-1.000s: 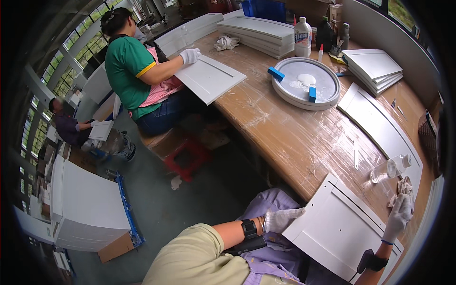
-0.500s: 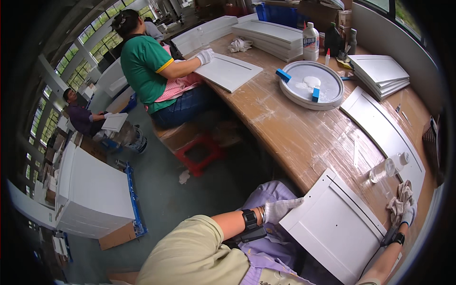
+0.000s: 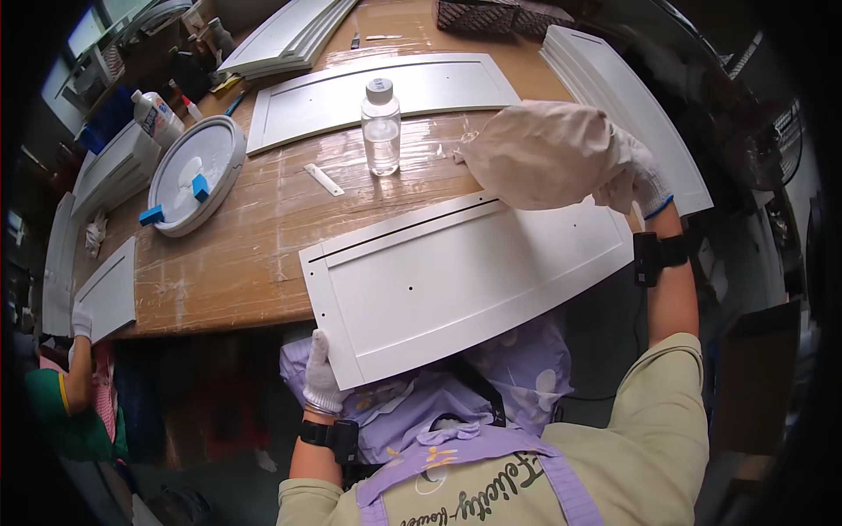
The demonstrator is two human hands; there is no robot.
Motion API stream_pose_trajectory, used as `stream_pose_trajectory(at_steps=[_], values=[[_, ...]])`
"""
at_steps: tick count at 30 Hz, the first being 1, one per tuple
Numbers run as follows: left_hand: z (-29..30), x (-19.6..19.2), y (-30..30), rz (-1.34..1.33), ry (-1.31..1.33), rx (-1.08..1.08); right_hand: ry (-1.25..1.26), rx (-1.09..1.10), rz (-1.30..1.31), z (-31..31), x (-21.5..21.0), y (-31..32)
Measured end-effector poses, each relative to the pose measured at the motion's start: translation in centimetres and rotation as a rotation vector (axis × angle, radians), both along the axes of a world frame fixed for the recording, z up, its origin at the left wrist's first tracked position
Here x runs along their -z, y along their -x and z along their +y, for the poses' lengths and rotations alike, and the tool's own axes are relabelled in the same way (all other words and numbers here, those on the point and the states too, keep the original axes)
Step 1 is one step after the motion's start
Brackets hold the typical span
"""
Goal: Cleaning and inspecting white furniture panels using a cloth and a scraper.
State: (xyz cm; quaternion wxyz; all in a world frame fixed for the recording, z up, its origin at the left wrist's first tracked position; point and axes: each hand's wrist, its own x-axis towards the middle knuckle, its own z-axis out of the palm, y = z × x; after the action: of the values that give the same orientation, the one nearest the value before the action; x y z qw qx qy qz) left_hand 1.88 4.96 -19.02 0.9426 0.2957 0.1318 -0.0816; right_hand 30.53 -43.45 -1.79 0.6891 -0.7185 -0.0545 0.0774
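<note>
A: Which step is this, would you say?
B: Wiping, I'd judge. The right grip is closed around a bunched rag, whose loose part spreads to its left, above the far edge of a white panel. Whether rag and panel touch, I can't tell.
A: And the left grip?
B: Against the panel's short left edge, close to the near corner. Its fingers are partly hidden, so I can't tell whether it's clamped there.
A: Where does the panel lie, then?
B: It stretches away to the right of the left grip. From the right grip it's lower, closer in and mostly leftward, with its near edge over the lap and its far edge towards the bench.
A: What does the next move call for?
B: Likely a steady left grip, and the right one laying the rag flat on the panel's face.
A: Any risk?
B: A clear bottle stands upright left of the right grip, beyond the panel; a wide leftward sweep might knock it.
</note>
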Motion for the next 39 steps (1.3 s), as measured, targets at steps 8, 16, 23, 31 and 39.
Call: stream_pose_trajectory(at_steps=[8, 16, 23, 31, 39], values=[[-1.0, -0.5, -0.4, -0.03, -0.004, -0.019, 1.264, 0.049, -0.253, 17.6, 8.5, 9.2], [-0.8, -0.5, -0.1, -0.052, -0.416, -0.066, 0.983, -0.308, -0.951, 19.4, 8.9, 10.5], [-1.3, -1.0, -0.4, -0.055, -0.133, -0.017, 1.927, 0.564, 0.256, -1.8, -2.7, 7.6], [-0.8, -0.8, -0.5, -0.061, -0.113, 0.027, 1.252, -0.522, -0.454, 10.2, -0.5, 13.6], [-0.7, -0.7, 0.3, -0.026, -0.159, -0.015, 1.385, 0.035, -0.266, 8.9, 5.0, 8.7]])
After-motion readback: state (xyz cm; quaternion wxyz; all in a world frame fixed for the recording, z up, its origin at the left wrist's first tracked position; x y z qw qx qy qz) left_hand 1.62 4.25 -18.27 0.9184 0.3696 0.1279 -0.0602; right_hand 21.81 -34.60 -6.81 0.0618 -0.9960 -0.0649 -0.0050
